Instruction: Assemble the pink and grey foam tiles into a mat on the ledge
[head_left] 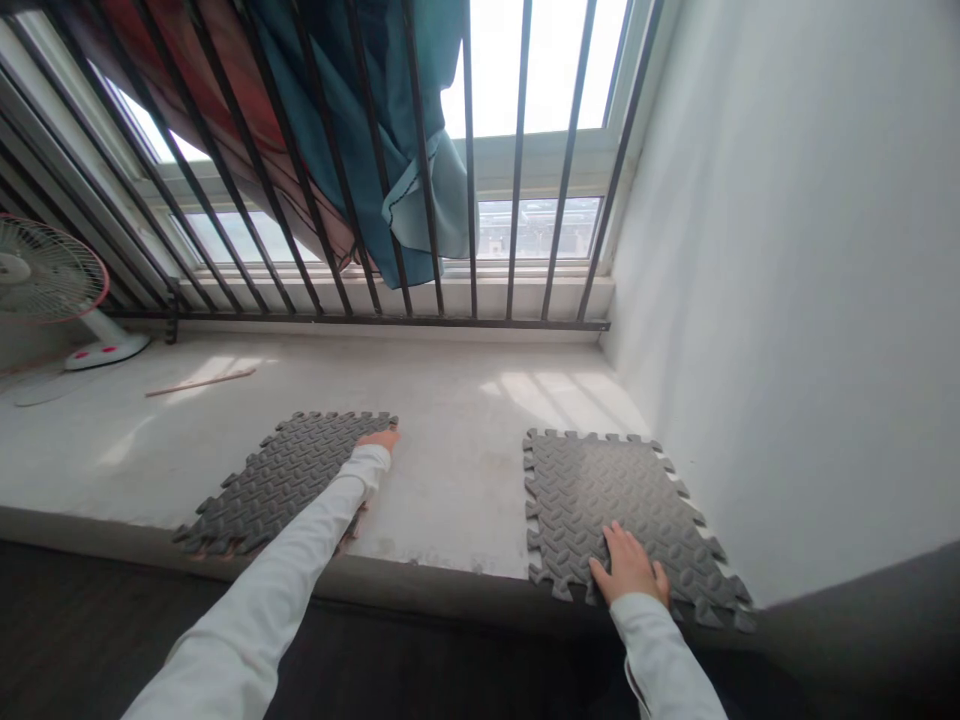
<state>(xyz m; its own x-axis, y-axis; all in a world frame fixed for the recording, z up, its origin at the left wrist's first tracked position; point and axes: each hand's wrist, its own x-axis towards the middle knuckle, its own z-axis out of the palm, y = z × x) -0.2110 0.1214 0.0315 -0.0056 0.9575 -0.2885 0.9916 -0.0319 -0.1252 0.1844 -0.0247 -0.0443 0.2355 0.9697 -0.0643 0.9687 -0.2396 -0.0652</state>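
Note:
Two grey foam mat tiles with jigsaw edges and a raised tread pattern are on a pale ledge. My left hand [381, 438] grips the far right corner of the left foam tile [289, 478]; its fingertips are partly hidden. That tile's near edge reaches the front of the ledge. On the right foam tile [592, 480], close to the white wall, my right hand [631, 568] rests with its fingers spread, near the front edge. A strip of bare ledge [450, 480] separates the two tiles.
Dark railing bars [472, 200] stand behind the ledge, before a window with a hanging teal curtain [360, 120]. At the far left is a white fan [45, 270]. A thin stick [201, 383] lies on the ledge. The white wall [795, 300] bounds the right side.

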